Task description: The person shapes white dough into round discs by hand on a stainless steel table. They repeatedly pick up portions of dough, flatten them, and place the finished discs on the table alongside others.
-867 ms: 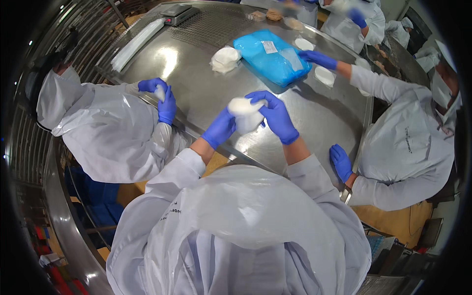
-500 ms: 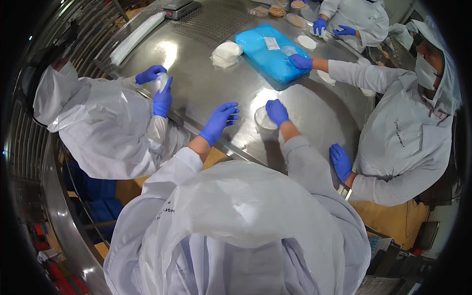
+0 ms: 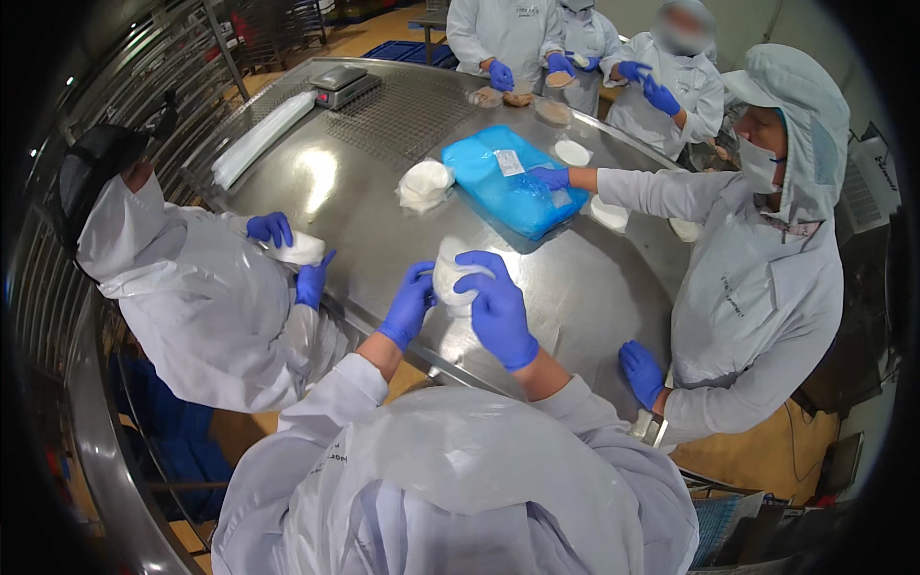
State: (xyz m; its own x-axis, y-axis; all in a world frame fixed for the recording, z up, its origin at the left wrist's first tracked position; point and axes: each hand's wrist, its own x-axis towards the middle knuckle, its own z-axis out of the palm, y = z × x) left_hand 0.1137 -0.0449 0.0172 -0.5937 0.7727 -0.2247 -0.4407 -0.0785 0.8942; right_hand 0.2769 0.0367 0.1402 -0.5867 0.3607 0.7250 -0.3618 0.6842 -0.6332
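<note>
A small stack of white round sheets (image 3: 447, 272) is raised above the steel table (image 3: 594, 278) in front of me, tilted on edge. My right hand (image 3: 498, 314), in a blue glove, grips its right side with the fingers curled over the face. The gloved fingers of my left hand (image 3: 408, 307) close on the left edge of the same stack. What the sheets are made of I cannot tell. Farther off on the table sits a loose white pile (image 3: 424, 185), beside a blue plastic bag (image 3: 513, 192) with a white label.
At left a co-worker (image 3: 211, 297) holds a white roll-like bundle (image 3: 299, 249). Another co-worker (image 3: 757, 297) on the right rests one hand on the blue bag. A scale (image 3: 343, 86), a long white plastic roll (image 3: 261, 139) and white discs (image 3: 572, 153) lie farther back; several people stand behind.
My right hand has lifted the white stack off the table and brought it left to my left hand, which now touches it. The view has tilted up, showing more people at the back.
</note>
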